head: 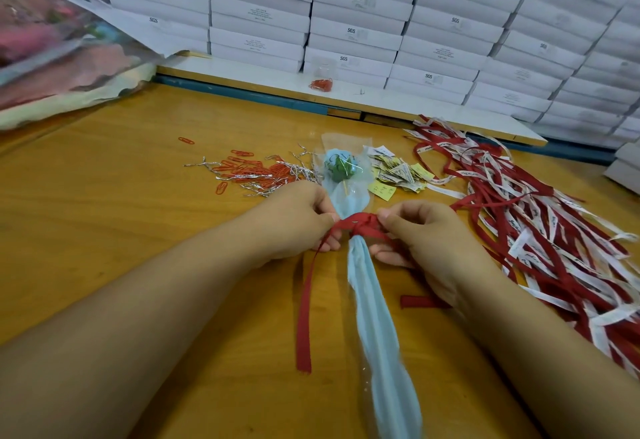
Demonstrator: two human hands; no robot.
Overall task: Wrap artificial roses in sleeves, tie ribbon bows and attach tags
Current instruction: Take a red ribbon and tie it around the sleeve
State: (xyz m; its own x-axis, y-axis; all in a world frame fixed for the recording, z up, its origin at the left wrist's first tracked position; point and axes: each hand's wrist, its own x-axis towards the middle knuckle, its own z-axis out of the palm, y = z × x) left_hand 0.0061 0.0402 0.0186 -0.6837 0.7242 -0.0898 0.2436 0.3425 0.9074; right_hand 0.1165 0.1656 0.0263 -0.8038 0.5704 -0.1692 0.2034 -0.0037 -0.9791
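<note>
A rose (pixel 341 168) with green leaves lies wrapped in a light blue and clear sleeve (pixel 375 317) along the middle of the wooden table (pixel 138 196). A red ribbon (pixel 360 225) is knotted round the sleeve's narrow neck. My left hand (pixel 298 220) pinches the ribbon on the left of the knot, and one tail hangs down toward me. My right hand (pixel 415 234) pinches the ribbon on the right. A short ribbon end shows under my right wrist.
Red and white ribbons (pixel 540 227) lie heaped at the right. Yellow and white tags (pixel 394 172) sit behind the rose. Orange paper clips (pixel 249 172) and silver twist ties (pixel 277 175) are scattered at the left. White boxes (pixel 346 23) are stacked behind. A bag of roses (pixel 59 51) lies far left.
</note>
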